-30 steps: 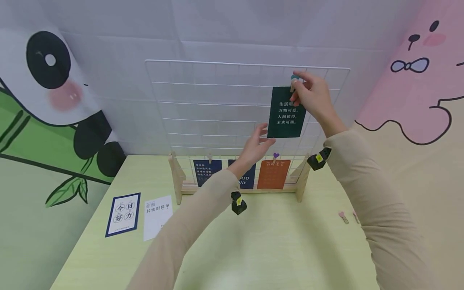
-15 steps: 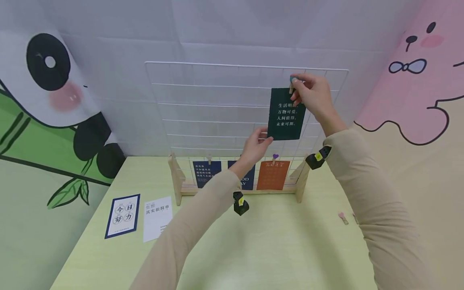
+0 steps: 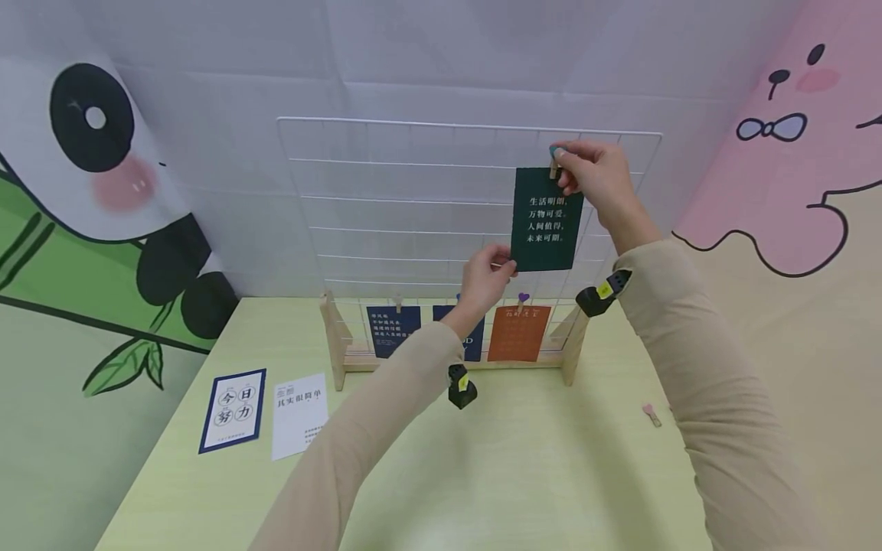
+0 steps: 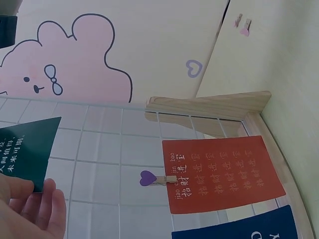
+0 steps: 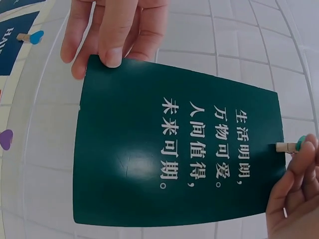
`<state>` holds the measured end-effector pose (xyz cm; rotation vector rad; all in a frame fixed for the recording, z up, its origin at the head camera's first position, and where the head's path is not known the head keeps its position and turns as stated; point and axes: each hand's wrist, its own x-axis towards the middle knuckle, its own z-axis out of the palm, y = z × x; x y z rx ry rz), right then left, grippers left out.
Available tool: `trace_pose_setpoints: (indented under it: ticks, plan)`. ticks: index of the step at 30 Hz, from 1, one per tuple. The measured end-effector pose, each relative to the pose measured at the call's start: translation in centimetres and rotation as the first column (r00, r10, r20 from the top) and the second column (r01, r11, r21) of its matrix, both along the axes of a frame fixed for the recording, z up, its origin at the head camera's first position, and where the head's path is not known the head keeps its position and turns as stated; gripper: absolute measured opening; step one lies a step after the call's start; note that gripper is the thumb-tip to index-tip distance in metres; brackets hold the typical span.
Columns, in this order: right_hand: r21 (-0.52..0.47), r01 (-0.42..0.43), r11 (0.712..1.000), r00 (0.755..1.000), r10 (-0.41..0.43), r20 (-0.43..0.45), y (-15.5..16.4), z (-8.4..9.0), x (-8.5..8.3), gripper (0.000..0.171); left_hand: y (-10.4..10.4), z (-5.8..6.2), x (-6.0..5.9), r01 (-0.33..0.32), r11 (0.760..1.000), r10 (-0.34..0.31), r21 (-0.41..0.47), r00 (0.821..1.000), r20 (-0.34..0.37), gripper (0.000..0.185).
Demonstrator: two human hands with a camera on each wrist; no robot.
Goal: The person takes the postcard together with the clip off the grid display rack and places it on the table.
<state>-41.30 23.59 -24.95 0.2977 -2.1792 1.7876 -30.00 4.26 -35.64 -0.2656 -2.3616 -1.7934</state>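
Green card (image 3: 546,220), two hands pinching: left (image 3: 485,277) its corner, right (image 3: 596,177) its clip (image 3: 555,158).

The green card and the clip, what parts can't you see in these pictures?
- Wooden clip: right wrist view, the right hand pinches it, covering all but its tip; whether it grips a grid wire cannot be told.
- Green card: head view, its lower left corner sits under the left hand.
- Green card, left wrist view: cut off by the left edge.
- Navy card on the grid: head view, the left arm covers most of it.
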Motion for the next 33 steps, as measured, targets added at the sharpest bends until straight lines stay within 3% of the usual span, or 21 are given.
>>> trace_pose_setpoints:
  ticks: [1, 5, 8, 10, 12, 15, 17, 27, 33]
  plan:
    - [-0.004, 0.005, 1.000, 1.000, -0.005, 0.002, 0.0, 0.0, 0.0, 0.038, -0.3, 0.9, 1.0, 0.006, 1.000, -0.006, 0.008, 1.000, 0.003, 0.014]
    - [-0.043, -0.009, 0.999, 1.000, 0.010, 0.026, -0.6, 1.2, 2.0, 0.037, -0.2, 0.4, 0.4, -0.008, 1.000, 0.008, -0.007, 1.000, -0.003, 0.014]
    - [-0.032, -0.003, 0.999, 0.998, 0.006, 0.067, -2.7, 4.1, 7.3, 0.033, -0.1, -0.4, -0.4, -0.019, 1.000, 0.019, -0.023, 1.000, -0.021, 0.014]
    - [-0.029, -0.002, 1.000, 0.996, 0.004, 0.086, -4.2, 5.9, 10.8, 0.030, 0.3, -2.5, -2.4, -0.030, 0.999, 0.029, -0.024, 0.998, -0.059, 0.014]
    - [-0.010, 0.014, 1.000, 0.996, -0.013, 0.087, -5.2, 7.1, 13.0, 0.029, 0.0, -1.3, -1.1, -0.033, 0.999, 0.032, -0.012, 0.998, -0.059, 0.013]
    - [-0.049, 0.005, 0.999, 0.997, -0.001, 0.079, -5.4, 7.3, 13.4, 0.028, -0.4, 0.8, 1.3, -0.034, 0.999, 0.034, -0.003, 0.998, -0.060, 0.012]
    - [-0.067, 0.006, 0.998, 0.997, 0.000, 0.076, -5.3, 7.2, 13.1, 0.027, -1.1, 4.1, 4.7, -0.025, 1.000, 0.025, 0.005, 0.999, -0.027, 0.011]
    - [-0.108, -0.026, 0.994, 0.999, 0.029, 0.022, -5.3, 7.3, 13.6, 0.025, -1.6, 3.6, 4.7, -0.014, 1.000, 0.014, 0.010, 1.000, -0.020, 0.013]
    - [-0.123, -0.052, 0.991, 0.999, 0.052, -0.008, -5.0, 7.0, 14.0, 0.025, -2.3, 3.4, 5.2, 0.025, 0.999, -0.024, 0.042, 1.000, -0.011, 0.012]
